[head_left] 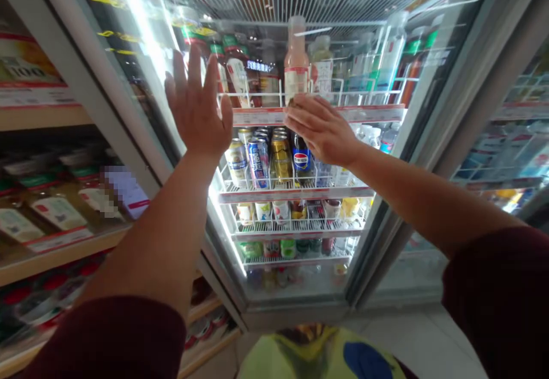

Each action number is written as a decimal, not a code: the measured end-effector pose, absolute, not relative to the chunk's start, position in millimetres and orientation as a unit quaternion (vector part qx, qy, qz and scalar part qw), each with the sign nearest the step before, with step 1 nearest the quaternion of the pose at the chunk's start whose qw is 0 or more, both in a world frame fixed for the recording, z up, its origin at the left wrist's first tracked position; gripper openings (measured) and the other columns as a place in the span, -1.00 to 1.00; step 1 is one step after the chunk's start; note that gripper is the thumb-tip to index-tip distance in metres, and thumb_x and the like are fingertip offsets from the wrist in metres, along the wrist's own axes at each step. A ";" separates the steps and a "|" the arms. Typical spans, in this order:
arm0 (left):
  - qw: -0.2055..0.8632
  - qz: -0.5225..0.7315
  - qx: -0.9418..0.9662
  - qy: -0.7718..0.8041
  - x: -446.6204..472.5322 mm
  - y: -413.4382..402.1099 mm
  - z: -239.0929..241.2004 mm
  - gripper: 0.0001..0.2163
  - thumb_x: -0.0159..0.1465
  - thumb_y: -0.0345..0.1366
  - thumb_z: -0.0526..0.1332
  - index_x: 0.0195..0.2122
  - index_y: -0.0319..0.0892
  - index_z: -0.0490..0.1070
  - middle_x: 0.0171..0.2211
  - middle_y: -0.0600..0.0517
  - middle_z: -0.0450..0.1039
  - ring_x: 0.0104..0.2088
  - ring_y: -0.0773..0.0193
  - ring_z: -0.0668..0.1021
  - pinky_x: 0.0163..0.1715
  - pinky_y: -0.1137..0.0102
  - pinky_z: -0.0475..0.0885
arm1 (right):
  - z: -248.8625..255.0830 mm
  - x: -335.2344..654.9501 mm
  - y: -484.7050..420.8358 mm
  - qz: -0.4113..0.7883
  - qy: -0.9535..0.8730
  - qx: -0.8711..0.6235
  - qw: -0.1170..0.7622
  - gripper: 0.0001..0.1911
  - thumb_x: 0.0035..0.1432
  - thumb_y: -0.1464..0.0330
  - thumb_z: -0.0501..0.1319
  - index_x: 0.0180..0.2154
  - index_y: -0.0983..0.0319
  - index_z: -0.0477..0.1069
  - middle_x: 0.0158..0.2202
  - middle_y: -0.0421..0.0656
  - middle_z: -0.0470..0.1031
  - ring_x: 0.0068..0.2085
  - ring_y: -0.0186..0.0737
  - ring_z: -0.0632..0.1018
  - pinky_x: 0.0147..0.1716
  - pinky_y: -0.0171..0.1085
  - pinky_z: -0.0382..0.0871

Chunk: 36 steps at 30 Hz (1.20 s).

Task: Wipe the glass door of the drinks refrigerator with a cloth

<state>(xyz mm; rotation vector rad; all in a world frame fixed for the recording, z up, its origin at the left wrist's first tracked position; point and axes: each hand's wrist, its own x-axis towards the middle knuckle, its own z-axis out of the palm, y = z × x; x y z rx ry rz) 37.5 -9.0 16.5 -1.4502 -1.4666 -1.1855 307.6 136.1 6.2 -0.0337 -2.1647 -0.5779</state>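
My left hand (pixel 199 102) is raised, with its fingers spread and the palm turned to the glass door (pixel 141 96) of a lit drinks fridge. It appears to rest on the glass and holds nothing. My right hand (pixel 323 127) is also at the glass, fingers stretched to the left and lying close together. A small brownish spot shows by its fingertips; I cannot make out what it is. Behind that hand stand a pink bottle (pixel 297 62) on the upper shelf and a dark bottle with a blue and red label (pixel 301 153) below.
Cans (pixel 281 159) and bottles fill the wire shelves inside. A metal door frame (pixel 454 110) runs down the right side. Wooden shelves (pixel 64 247) with bottles stand at the left. A yellow-green printed item (pixel 317 356) is close to my body.
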 end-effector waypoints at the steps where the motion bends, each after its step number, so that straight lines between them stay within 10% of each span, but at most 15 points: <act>1: 0.367 -0.466 -0.566 -0.572 38.6 -9.8 16.4 -0.14 0.39 0.39 -0.17 0.57 -0.01 0.05 0.62 0.25 -0.17 0.63 0.09 -0.29 0.60 0.04 -0.49 | 7.0 310.9 138.2 -0.235 -0.878 -0.002 0.418 -0.50 0.52 0.32 -0.01 0.36 -0.06 0.39 0.42 -0.29 0.45 0.53 -0.08 0.29 0.57 0.18 0.12; 8: 0.418 -0.421 -0.560 -0.578 32.6 -7.3 15.1 -0.23 0.49 0.25 -0.21 0.58 -0.09 -0.01 0.63 0.18 -0.23 0.63 0.15 -0.24 0.61 0.00 -0.42 | 16.7 328.2 159.2 -0.260 -0.767 -0.070 0.583 -0.52 0.55 0.29 -0.02 0.34 0.06 0.44 0.44 -0.15 0.42 0.55 0.00 0.25 0.56 0.20 0.14; 13: 0.409 -0.428 -0.564 -0.576 28.6 -4.8 15.7 -0.24 0.48 0.26 -0.18 0.58 -0.03 -0.01 0.63 0.22 -0.24 0.63 0.15 -0.26 0.60 0.00 -0.43 | -2.3 337.3 151.9 -0.274 -0.858 0.000 0.435 -0.52 0.51 0.31 0.02 0.33 -0.08 0.44 0.36 -0.27 0.52 0.48 -0.07 0.38 0.52 0.15 0.25; 20: 0.404 -0.432 -0.559 -0.580 30.7 -5.5 16.9 -0.19 0.44 0.31 -0.22 0.57 -0.06 0.02 0.62 0.25 -0.23 0.63 0.18 -0.27 0.60 0.06 -0.47 | 9.9 372.1 180.7 -0.240 -0.739 -0.068 0.626 -0.53 0.52 0.20 0.02 0.34 -0.16 0.44 0.40 -0.27 0.48 0.50 0.04 0.33 0.53 0.13 0.16; 26: 0.392 -0.438 -0.562 -0.582 33.5 -8.4 16.5 -0.19 0.42 0.28 -0.22 0.57 -0.05 0.03 0.62 0.24 -0.24 0.63 0.18 -0.26 0.60 0.04 -0.46 | -9.7 385.0 176.5 -0.277 -0.830 -0.037 0.483 -0.55 0.49 0.25 0.09 0.30 -0.06 0.48 0.32 -0.22 0.56 0.42 -0.02 0.46 0.47 0.15 0.33; 32: 0.407 -0.435 -0.561 -0.575 33.0 -8.8 16.2 -0.23 0.45 0.25 -0.20 0.57 -0.05 0.05 0.61 0.25 -0.22 0.63 0.21 -0.22 0.61 0.02 -0.41 | 0.8 400.4 185.4 -0.247 -0.714 -0.092 0.649 -0.54 0.51 0.17 0.04 0.26 0.02 0.55 0.33 -0.04 0.55 0.44 0.11 0.42 0.49 0.16 0.22; 36: 0.387 -0.449 -0.567 -0.572 33.7 -10.1 16.7 -0.26 0.45 0.23 -0.15 0.56 0.00 0.08 0.61 0.30 -0.21 0.63 0.23 -0.22 0.61 0.04 -0.43 | -9.7 407.7 188.0 -0.224 -0.803 -0.072 0.548 -0.59 0.46 0.12 0.12 0.21 -0.10 0.57 0.28 -0.20 0.61 0.40 0.09 0.48 0.46 0.16 0.31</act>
